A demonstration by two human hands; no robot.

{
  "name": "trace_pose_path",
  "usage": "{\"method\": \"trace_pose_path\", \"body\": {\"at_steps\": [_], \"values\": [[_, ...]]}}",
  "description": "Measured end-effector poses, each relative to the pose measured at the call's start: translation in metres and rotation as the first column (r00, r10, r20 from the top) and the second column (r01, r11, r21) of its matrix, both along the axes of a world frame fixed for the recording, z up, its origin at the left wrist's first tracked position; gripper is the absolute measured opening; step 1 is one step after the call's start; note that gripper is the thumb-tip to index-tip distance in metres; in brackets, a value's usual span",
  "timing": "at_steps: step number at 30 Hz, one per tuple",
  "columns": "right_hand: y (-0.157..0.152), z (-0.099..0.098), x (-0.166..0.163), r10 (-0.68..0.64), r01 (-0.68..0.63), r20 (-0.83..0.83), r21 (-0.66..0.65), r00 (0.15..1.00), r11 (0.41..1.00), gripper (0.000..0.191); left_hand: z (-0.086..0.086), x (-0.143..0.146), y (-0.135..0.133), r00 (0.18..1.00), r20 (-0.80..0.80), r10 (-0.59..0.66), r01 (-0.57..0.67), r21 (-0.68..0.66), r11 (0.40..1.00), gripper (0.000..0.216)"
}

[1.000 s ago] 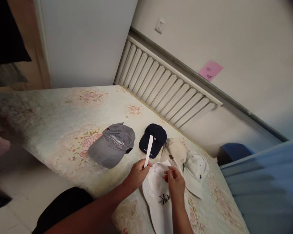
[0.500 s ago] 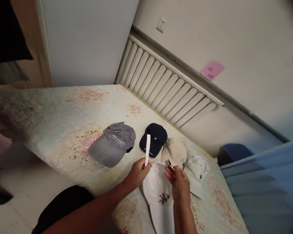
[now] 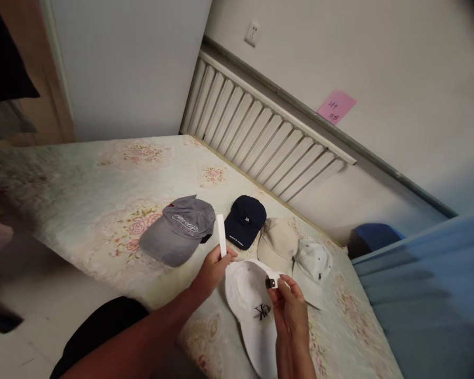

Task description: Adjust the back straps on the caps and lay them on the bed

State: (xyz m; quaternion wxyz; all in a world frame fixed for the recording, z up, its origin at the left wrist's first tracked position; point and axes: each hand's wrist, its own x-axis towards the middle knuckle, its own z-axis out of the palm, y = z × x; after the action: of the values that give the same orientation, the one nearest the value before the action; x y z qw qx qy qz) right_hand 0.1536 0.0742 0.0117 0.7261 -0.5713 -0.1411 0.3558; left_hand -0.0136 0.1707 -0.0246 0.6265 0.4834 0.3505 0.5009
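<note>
A white baseball cap (image 3: 243,295) with dark letters on its front lies below my hands, its brim toward me. My left hand (image 3: 212,269) is closed on the cap's white strap (image 3: 221,235), whose loose end sticks up past my fingers. Pinched in my right hand (image 3: 291,305) is the strap's other side, which carries a small dark metal buckle (image 3: 270,283). The two strap ends are apart. Part of the cap is hidden behind my right hand and wrist.
On the flowered bed cover (image 3: 142,176) lie a grey cap (image 3: 179,231), a navy cap (image 3: 245,223), a beige cap (image 3: 278,239) and a pale cap (image 3: 310,263). A radiator (image 3: 256,121) runs along the wall. A blue curtain (image 3: 422,300) hangs at the right.
My right hand has turned so the buckle now faces me. My left hand has shifted left with the strap. The whole view has also drifted slightly.
</note>
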Motion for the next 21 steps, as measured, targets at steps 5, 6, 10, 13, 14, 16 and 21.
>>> {"method": "trace_pose_path", "body": {"at_steps": [5, 6, 10, 13, 14, 16, 21], "values": [[-0.019, 0.002, -0.006, 0.03, -0.03, -0.025, -0.011, 0.999, 0.999, 0.041, 0.013, -0.011, -0.02, 0.995, 0.09, 0.035, -0.035, 0.001, 0.999, 0.012], [-0.022, 0.002, -0.007, 0.037, -0.037, -0.03, -0.012, 0.999, 0.999, 0.041, 0.017, -0.013, -0.026, 0.995, 0.093, 0.043, -0.044, 0.002, 0.999, 0.013], [-0.035, 0.001, -0.013, 0.082, -0.08, -0.062, 0.021, 0.995, 0.997, 0.041, 0.04, -0.022, -0.049, 0.998, 0.038, 0.044, -0.047, 0.08, 0.996, 0.019], [-0.042, 0.0, -0.019, 0.124, -0.119, -0.088, 0.057, 0.988, 0.991, 0.037, 0.055, -0.024, -0.063, 1.0, 0.014, -0.015, 0.013, 0.131, 0.991, 0.024], [-0.045, -0.001, -0.021, 0.135, -0.129, -0.1, 0.065, 0.986, 0.989, 0.036, 0.058, -0.023, -0.068, 0.999, 0.01, -0.049, 0.048, 0.128, 0.991, 0.025], [-0.049, -0.002, -0.026, 0.156, -0.147, -0.132, 0.079, 0.979, 0.986, 0.033, 0.062, -0.021, -0.076, 0.992, -0.008, -0.129, 0.129, 0.105, 0.986, 0.026], [-0.058, -0.005, -0.04, 0.227, -0.211, -0.214, 0.096, 0.95, 0.973, 0.03, 0.062, -0.018, -0.1, 0.961, -0.067, -0.269, 0.274, 0.08, 0.958, 0.038]]}}
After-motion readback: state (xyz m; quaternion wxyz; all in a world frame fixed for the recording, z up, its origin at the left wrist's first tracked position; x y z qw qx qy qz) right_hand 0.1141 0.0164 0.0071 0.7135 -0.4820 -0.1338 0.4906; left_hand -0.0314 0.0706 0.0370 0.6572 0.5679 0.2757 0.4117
